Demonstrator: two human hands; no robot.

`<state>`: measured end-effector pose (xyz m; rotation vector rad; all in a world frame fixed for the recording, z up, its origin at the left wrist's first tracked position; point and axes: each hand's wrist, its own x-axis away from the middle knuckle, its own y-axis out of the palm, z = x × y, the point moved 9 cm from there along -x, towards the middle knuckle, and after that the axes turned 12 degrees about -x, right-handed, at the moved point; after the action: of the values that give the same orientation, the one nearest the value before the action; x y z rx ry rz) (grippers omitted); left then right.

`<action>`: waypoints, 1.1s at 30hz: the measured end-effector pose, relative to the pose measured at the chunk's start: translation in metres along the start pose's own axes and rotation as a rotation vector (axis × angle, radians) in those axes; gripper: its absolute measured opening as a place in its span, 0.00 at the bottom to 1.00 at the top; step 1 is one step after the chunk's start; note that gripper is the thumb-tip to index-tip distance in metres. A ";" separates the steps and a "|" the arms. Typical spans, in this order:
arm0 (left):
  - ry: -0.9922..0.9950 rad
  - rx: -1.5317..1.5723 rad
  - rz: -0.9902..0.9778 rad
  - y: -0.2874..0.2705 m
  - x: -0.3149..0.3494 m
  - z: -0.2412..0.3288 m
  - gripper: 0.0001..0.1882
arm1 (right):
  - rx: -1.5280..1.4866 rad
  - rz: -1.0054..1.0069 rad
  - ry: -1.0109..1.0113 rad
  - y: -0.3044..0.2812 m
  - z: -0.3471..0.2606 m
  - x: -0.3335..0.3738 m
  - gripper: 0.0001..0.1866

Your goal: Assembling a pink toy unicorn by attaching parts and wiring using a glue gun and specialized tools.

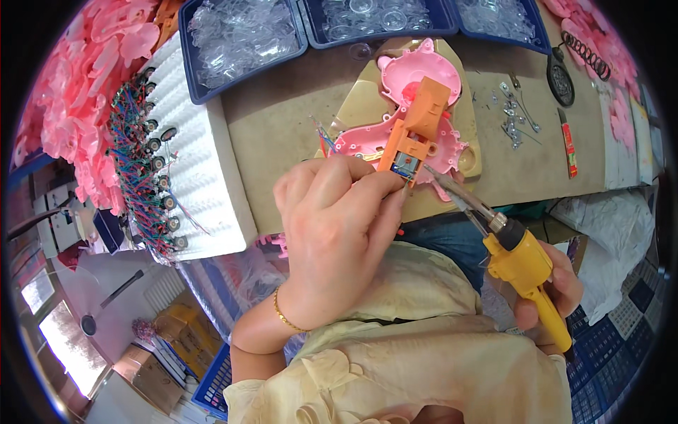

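Note:
My left hand (328, 222) is closed, thumb and fingertips pinching the near end of an orange plastic housing (426, 106). A small grey and blue component (406, 164) sits in the housing's open compartment. Whether a wire is also between those fingers is hidden. In my right hand (563, 286) is a yellow soldering iron (522, 261), gripped by its handle, its metal tip close to the housing's near end. Under the housing lies a pink animal-shaped toy shell (421, 68), open side up, on a tan shaped block (468, 106). Thin coloured wires (323, 136) stick out left of the shell.
Blue bins (305, 28) of clear plastic parts line the far edge. At left, a white foam block (229, 191) carries wired round parts (157, 162) beside piled pink shells (85, 85). Small metal pieces (512, 113), a red-and-green stick-like tool (568, 145) and a black coiled cord (586, 55) lie right.

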<state>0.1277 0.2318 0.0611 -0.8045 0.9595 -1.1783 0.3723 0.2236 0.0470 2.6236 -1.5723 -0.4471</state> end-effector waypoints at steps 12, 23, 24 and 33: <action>-0.027 0.045 0.260 -0.038 0.030 -0.025 0.16 | 0.129 0.101 -0.186 -0.018 -0.009 0.006 0.35; -0.499 0.518 -0.080 0.048 0.110 -0.067 0.16 | 0.268 0.219 -0.216 -0.025 -0.008 -0.003 0.33; -0.304 0.321 0.039 0.033 0.099 -0.057 0.17 | 0.275 0.221 -0.220 -0.025 -0.010 -0.003 0.33; -0.664 0.786 -0.037 0.019 0.100 -0.060 0.05 | 0.331 0.387 -0.345 -0.057 -0.021 0.004 0.32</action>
<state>0.0900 0.1367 0.0016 -0.5005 -0.0868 -1.0829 0.4278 0.2456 0.0553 2.4497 -2.3881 -0.6872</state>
